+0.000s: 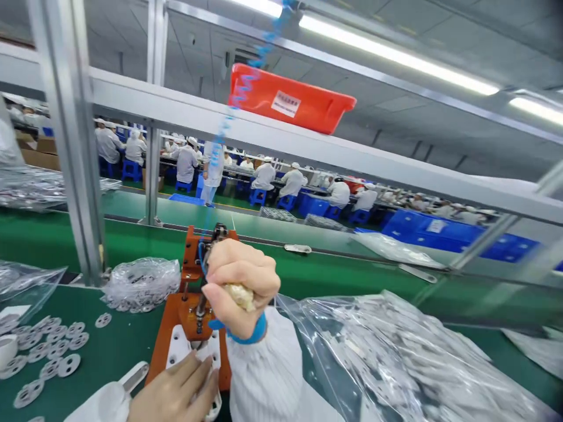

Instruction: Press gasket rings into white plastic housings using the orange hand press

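Observation:
My right hand [243, 285] is a fist around the yellowish wrapped handle [240, 295] of a toggle clamp [200, 313]. The clamp stands on an orange fixture [169, 316]. My left hand [178, 390] lies low on the fixture, fingers together over a long white plastic part [214, 407]. That part is largely hidden under the fingers, and its far end sits between white locating blocks [177, 344] below the clamp's tip. Beside my left wrist lies another long white part [134, 376]. A blue band circles my right wrist.
Round white discs [57, 349] lie scattered at left, near a bag of small parts [141, 284]. A large clear bag of white parts [373, 346] fills the right. Beyond runs a green conveyor [246, 266]. A red bin [285, 99] sits on the overhead rail; people work behind.

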Tool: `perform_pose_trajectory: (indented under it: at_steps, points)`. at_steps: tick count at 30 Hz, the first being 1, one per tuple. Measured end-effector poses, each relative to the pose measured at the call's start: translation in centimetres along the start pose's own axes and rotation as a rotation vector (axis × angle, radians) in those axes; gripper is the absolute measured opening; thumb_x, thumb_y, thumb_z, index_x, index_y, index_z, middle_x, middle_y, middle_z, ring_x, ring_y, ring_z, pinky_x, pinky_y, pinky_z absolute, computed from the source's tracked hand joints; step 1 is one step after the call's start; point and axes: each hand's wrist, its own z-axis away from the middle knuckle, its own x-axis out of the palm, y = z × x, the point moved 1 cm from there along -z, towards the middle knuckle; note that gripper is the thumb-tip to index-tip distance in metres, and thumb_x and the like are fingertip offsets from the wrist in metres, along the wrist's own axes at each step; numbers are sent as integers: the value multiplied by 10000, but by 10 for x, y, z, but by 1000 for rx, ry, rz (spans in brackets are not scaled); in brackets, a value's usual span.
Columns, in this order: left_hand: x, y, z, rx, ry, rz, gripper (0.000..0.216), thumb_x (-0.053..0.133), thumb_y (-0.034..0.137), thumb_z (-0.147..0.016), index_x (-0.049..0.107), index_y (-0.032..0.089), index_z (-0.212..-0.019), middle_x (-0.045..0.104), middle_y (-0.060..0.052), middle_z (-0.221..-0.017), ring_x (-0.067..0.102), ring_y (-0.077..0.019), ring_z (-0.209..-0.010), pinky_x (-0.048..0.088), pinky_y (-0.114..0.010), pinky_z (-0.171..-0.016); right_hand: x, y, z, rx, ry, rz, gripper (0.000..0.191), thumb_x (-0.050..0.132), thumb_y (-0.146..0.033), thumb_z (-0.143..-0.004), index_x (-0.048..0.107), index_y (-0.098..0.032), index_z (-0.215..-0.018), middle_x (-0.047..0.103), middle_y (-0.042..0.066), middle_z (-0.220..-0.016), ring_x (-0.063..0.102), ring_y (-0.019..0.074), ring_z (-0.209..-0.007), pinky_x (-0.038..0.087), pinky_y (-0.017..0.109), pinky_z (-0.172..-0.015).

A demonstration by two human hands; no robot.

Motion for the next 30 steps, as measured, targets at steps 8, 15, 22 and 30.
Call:
perform_pose_trajectory:
  at_steps: [8, 15, 22, 30]
  points:
    - [19, -2, 29, 89, -43, 51, 431, 153, 75, -871, 568, 150, -963, 619, -68, -934, 551, -209, -862, 456, -298, -689, 4, 2, 3, -85, 27, 13, 189, 527, -99, -573, 404, -183, -457, 390, -34, -377, 392, 91, -342, 354, 232, -366]
    - [-1, -6, 11, 84, -341, 164, 367, 321, 91, -730, 477, 60, -1061, 597, -142, -983, 545, -242, -861, 475, -349, -727, 1, 1, 1, -55, -35, 33, 153, 543, -87, -572, 474, -184, -474, 444, -23, -411, 440, 117, -365, 381, 267, -381]
    - [-2, -9, 2, 45, -226, 161, 264, 375, 129, -785, 521, 51, -991, 621, -140, -924, 575, -214, -813, 490, -347, -740, 2, 12, 3, -166, 15, 127, 96, 534, -104, -564, 527, -180, -506, 461, -20, -421, 443, 125, -370, 365, 279, -365]
    - [13, -3, -6, -106, 143, 46, 186, 401, 63, -823, 564, 104, -742, 635, -51, -658, 582, -133, -586, 523, -277, -616, -2, 10, 6, -113, -36, 215, 90, 531, -121, -571, 578, -197, -574, 500, -12, -486, 471, 156, -408, 374, 328, -402]
